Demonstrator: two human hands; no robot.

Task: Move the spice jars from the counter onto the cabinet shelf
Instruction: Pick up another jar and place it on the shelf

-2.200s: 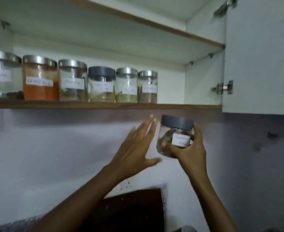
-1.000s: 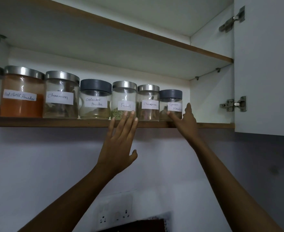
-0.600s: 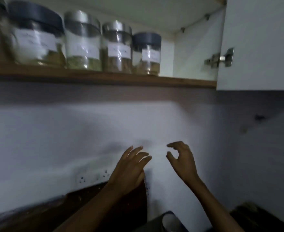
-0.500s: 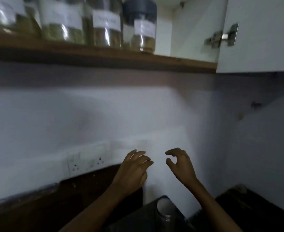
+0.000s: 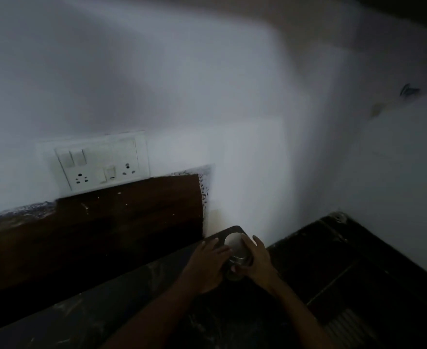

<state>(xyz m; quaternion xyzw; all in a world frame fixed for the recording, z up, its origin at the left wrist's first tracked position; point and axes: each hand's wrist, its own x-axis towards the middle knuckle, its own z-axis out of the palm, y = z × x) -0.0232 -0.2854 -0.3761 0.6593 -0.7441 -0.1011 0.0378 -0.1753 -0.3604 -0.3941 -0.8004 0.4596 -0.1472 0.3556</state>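
The spice jar stood upright on the dark counter, close to the corner where the white wall turns. Its long axis ran vertical and its pale round lid pointed up. Your right hand gripped it, fingers curled over the lid's right edge and thumb across the front. Your left hand lay against the left side with fingers nearly straight, pressing rather than wrapping, as far as the dim view showed. You looked to be at the pick-up step for this jar, with the lift not yet begun. The next move called for a firm hold below the lid, then a straight rise that kept the jar level. The cabinet shelf was out of view. The switch plate and brown backsplash panel sat well to the left.
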